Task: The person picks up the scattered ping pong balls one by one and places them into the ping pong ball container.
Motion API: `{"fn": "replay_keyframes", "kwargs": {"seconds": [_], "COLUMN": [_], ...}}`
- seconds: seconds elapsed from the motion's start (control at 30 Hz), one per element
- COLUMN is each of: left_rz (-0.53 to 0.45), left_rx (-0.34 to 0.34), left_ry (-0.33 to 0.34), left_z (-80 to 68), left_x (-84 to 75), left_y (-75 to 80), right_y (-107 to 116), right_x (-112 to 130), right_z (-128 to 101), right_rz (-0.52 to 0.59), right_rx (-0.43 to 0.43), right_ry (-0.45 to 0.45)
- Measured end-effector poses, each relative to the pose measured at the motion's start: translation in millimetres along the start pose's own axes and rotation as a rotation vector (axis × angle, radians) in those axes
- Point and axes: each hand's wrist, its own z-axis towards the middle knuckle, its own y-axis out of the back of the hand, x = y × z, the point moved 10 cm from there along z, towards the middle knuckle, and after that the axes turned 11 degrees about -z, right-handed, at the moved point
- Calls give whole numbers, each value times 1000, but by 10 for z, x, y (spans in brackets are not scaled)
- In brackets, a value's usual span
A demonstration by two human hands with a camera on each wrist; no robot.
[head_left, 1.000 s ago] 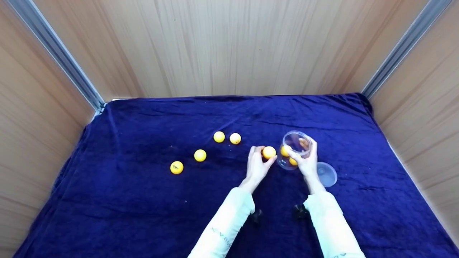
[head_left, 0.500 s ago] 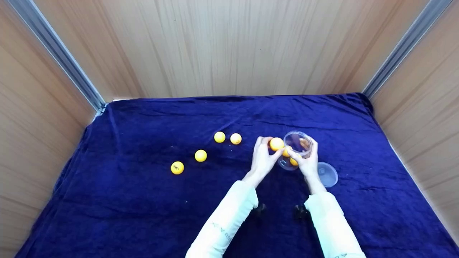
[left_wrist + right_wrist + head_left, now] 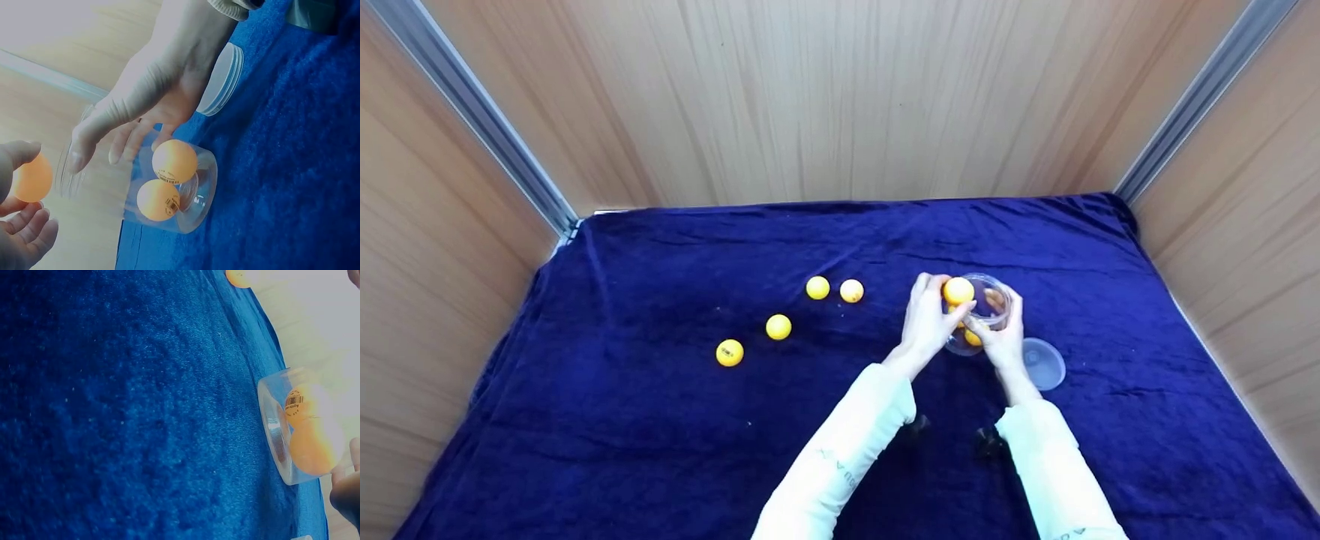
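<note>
My left hand (image 3: 928,322) pinches an orange ball (image 3: 958,290) at the left rim of a clear plastic jar (image 3: 986,319). The same ball (image 3: 32,178) shows between my fingertips in the left wrist view. My right hand (image 3: 1002,334) grips the jar from its near right side, fingers curled over the rim (image 3: 132,115). Two orange balls (image 3: 167,180) lie at the jar's bottom (image 3: 306,433). The jar stands on a dark blue cloth (image 3: 660,420).
Several loose orange balls lie on the cloth to the left: two together (image 3: 834,289), one (image 3: 778,326) and another (image 3: 729,352) further left. The jar's clear lid (image 3: 1042,364) lies just right of the jar. Wooden walls (image 3: 840,97) close in the back and sides.
My left hand has carried the orange ball up and right from the cloth to the jar's rim. My right hand has stayed on the jar.
</note>
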Motion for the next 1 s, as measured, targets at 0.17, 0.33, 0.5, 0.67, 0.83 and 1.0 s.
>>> {"fn": "replay_keyframes", "kwargs": {"seconds": [0.17,0.33,0.5,0.67,0.83,1.0], "left_rz": [66,94,88,66,42,13], "left_rx": [34,41,31,34,30,13], "left_ry": [36,38,15,30,30,-1], "left_z": [26,48,55,41,31,14], "left_x": [4,-20,-62,-48,-49,-57], "left_y": [-81,-120,-112,-86,-34,39], "right_y": [-39,-41,-15,8,8,-4], "right_x": [169,266,167,28,-4,-22], "right_z": [-26,-53,-37,-2,3,0], "right_rz": [0,-24,-20,37,69,58], "right_rx": [17,1,-3,-5,-5,-3], "right_ry": [44,57,62,57,44,13]}}
